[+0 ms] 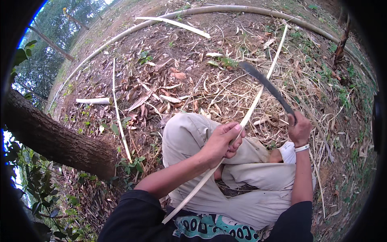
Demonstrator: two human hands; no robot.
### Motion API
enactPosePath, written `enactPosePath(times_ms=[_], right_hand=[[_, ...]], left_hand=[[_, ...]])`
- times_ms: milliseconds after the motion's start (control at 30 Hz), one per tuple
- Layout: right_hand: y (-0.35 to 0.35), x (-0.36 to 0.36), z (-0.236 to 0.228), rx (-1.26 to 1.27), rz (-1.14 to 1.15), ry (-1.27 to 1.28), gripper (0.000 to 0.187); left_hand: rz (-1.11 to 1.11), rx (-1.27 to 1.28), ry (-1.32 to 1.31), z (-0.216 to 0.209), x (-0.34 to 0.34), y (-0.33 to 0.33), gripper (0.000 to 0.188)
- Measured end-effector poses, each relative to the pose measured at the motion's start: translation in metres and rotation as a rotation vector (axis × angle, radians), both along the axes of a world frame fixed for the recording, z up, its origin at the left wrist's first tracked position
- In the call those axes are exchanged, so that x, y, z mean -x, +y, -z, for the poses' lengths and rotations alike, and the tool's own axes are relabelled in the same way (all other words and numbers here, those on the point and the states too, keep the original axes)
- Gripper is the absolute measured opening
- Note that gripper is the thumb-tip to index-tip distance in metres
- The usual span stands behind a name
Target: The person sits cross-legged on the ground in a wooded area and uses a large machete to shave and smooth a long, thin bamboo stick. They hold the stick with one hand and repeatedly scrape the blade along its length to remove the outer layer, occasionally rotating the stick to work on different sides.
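Observation:
My left hand (222,142) grips a long pale bamboo strip (258,94) near its middle. The strip runs from my lap up and away to the right over the leaf litter. My right hand (299,130), with a white band at the wrist, holds the handle of a long dark curved blade (266,85). The blade points up and left and crosses the strip in front of my bent knees in beige trousers (189,135).
A thick tree trunk (56,141) lies at the left. A long bamboo pole (169,17) curves across the far ground, with split strips (119,113), a short pale piece (93,101) and dry leaves and shavings scattered around. Green plants grow at lower left.

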State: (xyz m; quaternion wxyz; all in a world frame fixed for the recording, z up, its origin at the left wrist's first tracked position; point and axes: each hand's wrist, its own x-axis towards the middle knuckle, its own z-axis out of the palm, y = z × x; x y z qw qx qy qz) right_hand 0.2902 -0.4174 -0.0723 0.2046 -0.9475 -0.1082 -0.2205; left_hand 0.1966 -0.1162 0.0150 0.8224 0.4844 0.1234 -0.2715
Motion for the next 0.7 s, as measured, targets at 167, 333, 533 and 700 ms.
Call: enactPosePath(times_ms=[167, 333, 533, 700], right_hand=[[-0.114, -0.043, 0.001, -0.324, 0.347, 0.032, 0.067], [0.012, 0.013, -0.017, -0.766, -0.023, 0.309, 0.062], [0.07, 0.044, -0.033, -0.318, -0.262, 0.169, 0.058], [0.078, 0.045, -0.023, -0.066, -0.274, 0.118, 0.057]], left_hand=[[0.025, -0.047, -0.046, 0.039, 0.026, 0.045, 0.019], [0.062, 0.122, -0.122, 0.044, -0.023, -0.011, 0.022], [0.055, 0.0, -0.245, 0.054, -0.054, -0.03, 0.024], [0.053, -0.063, -0.191, 0.064, -0.043, -0.034, 0.016]])
